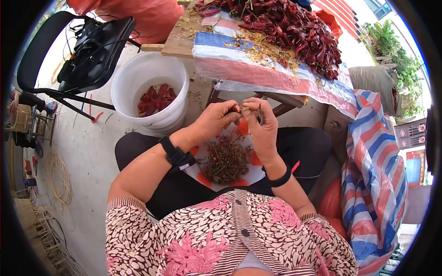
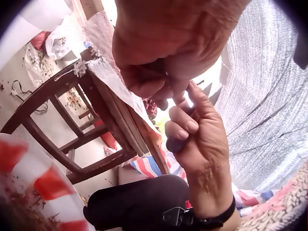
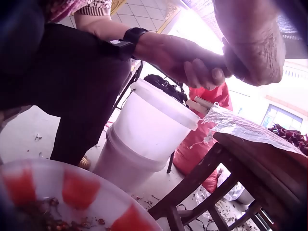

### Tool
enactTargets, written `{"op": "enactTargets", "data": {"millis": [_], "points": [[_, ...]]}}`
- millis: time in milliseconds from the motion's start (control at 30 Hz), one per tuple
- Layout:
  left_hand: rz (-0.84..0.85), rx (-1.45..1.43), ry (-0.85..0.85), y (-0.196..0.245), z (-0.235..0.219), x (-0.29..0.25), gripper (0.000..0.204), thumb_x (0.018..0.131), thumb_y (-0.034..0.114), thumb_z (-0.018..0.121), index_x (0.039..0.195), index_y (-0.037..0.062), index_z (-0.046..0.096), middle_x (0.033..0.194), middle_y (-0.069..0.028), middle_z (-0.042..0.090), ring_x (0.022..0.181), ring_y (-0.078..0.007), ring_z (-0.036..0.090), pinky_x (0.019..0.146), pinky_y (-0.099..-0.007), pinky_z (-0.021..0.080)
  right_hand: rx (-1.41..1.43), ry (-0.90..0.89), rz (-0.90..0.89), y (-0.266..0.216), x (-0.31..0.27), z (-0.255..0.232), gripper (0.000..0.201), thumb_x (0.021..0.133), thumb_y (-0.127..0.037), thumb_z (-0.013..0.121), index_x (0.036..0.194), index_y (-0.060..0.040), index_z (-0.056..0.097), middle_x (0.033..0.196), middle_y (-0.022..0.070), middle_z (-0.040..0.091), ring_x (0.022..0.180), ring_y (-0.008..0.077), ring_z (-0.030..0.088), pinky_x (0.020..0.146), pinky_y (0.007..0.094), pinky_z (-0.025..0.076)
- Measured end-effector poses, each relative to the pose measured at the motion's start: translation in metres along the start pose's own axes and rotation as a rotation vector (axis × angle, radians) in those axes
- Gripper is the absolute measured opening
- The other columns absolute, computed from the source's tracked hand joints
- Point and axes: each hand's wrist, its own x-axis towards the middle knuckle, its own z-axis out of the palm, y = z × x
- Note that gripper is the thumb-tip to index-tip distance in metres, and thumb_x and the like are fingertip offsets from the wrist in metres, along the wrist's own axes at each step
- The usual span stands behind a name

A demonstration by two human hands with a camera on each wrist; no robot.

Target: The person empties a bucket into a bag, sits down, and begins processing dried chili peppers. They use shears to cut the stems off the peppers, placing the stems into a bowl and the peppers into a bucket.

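Observation:
In the head view my left hand [image 1: 217, 118] and right hand [image 1: 263, 131] meet above the lap. The left fingers curl round a small dried red chili pepper [image 1: 237, 108], most of it hidden. My right thumb and fingertips pinch at its end, and a thin dark piece [image 1: 261, 115] shows between the right fingers. Below them, a white basin with orange-red patches [image 3: 79, 188] rests between the legs, holding a heap of brownish chili stems [image 1: 224, 161]. From the left wrist view, the right hand [image 2: 204, 130] has its fingers bent in beside the left.
A white bucket [image 1: 119, 87] with red chilies [image 1: 156, 100] inside stands on the left, near a black chair [image 1: 87, 64] loaded with cables. Ahead, a table covered by a striped sheet [image 1: 248, 76] bears a large chili pile [image 1: 294, 34]. More striped sheeting [image 1: 373, 179] hangs at right.

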Motion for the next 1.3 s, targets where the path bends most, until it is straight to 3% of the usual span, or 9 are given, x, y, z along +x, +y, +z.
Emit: {"op": "enactTargets", "data": {"millis": [67,167,367,633,900,1000,1100,1200,1300], "points": [[-0.021,0.016,-0.065,0.007,-0.001,-0.003,0.017,0.099,0.021,0.054,0.101,0.0040,0.055,0.076,0.0015,0.055,0.068,-0.0058,0.047,0.061,-0.0245,0.043,-0.407,-0.029,-0.346,-0.002,0.001,0.001,0.010,0.088,-0.004,0.065,0.097,-0.0038,0.060,0.094,0.0071,0.061,0.078,0.0191,0.061,0.071,0.0271,0.048],[0.085,0.109,-0.117,0.001,0.004,-0.005,0.019,0.100,0.023,0.050,0.102,0.0040,0.055,0.076,-0.0020,0.056,0.068,-0.0100,0.047,0.062,-0.0288,0.044,-0.445,-0.047,-0.358,0.007,0.001,-0.002,0.011,0.087,-0.003,0.064,0.096,-0.0038,0.058,0.090,0.0095,0.059,0.069,0.0255,0.060,0.064,0.0284,0.048],[0.262,0.378,-0.130,-0.005,0.008,-0.007,0.019,0.099,0.020,0.049,0.103,0.0023,0.053,0.085,-0.0189,0.059,0.075,-0.0385,0.056,0.067,-0.0398,0.047,0.338,0.007,0.433,-0.010,-0.007,-0.001,0.011,0.097,-0.016,0.057,0.092,-0.0071,0.055,0.079,-0.0007,0.060,0.054,0.0042,0.045,0.048,0.0196,0.035],[0.325,0.603,-0.099,-0.005,0.006,-0.015,0.014,0.095,0.015,0.053,0.102,0.0033,0.052,0.085,-0.0198,0.060,0.080,-0.0417,0.058,0.066,-0.0428,0.049,0.828,0.038,0.846,-0.004,-0.003,-0.012,0.010,0.096,-0.020,0.058,0.091,-0.0115,0.055,0.080,0.0018,0.062,0.044,0.0040,0.039,0.040,0.0202,0.032],[0.282,0.625,0.163,0.007,-0.011,-0.018,0.025,0.089,0.016,0.062,0.110,0.0064,0.054,0.094,-0.0179,0.062,0.087,-0.0378,0.061,0.072,-0.0416,0.050,0.420,0.002,0.628,-0.012,-0.011,-0.024,0.017,0.096,-0.024,0.058,0.090,-0.0088,0.054,0.071,0.0006,0.058,0.042,0.0022,0.037,0.038,0.0199,0.030],[0.271,0.666,0.491,0.010,-0.039,-0.023,0.028,0.085,0.014,0.065,0.110,0.0064,0.054,0.098,-0.0177,0.062,0.091,-0.0381,0.061,0.074,-0.0416,0.050,-0.068,-0.387,0.493,-0.007,-0.017,-0.045,0.022,0.087,-0.022,0.069,0.091,-0.0042,0.057,0.079,-0.0008,0.056,0.073,0.0072,0.050,0.068,0.0233,0.042],[0.197,0.845,0.725,-0.003,-0.086,-0.029,0.039,0.080,0.009,0.068,0.116,0.0058,0.054,0.104,-0.0170,0.062,0.096,-0.0366,0.059,0.082,-0.0421,0.048,-0.449,-0.542,0.260,-0.010,-0.014,-0.061,0.026,0.079,-0.015,0.073,0.096,-0.0010,0.059,0.079,0.0065,0.057,0.075,0.0138,0.054,0.071,0.0285,0.045],[0.018,0.966,0.901,-0.004,-0.113,-0.039,0.057,0.075,0.009,0.071,0.128,0.0074,0.051,0.107,-0.0132,0.062,0.102,-0.0343,0.054,0.091,-0.0451,0.043,-0.392,-0.402,0.334,-0.009,0.022,-0.079,0.017,0.081,-0.012,0.069,0.093,-0.0012,0.063,0.083,0.0078,0.059,0.077,0.0156,0.056,0.074,0.0295,0.046],[-0.115,0.876,0.843,-0.008,-0.117,-0.041,0.055,0.079,0.007,0.068,0.131,0.0056,0.050,0.107,-0.0143,0.061,0.103,-0.0310,0.054,0.093,-0.0401,0.043,-0.491,-0.236,0.177,0.008,0.091,-0.101,0.017,0.089,-0.013,0.059,0.100,-0.0008,0.064,0.092,0.0115,0.062,0.086,0.0198,0.059,0.078,0.0317,0.046]]}}
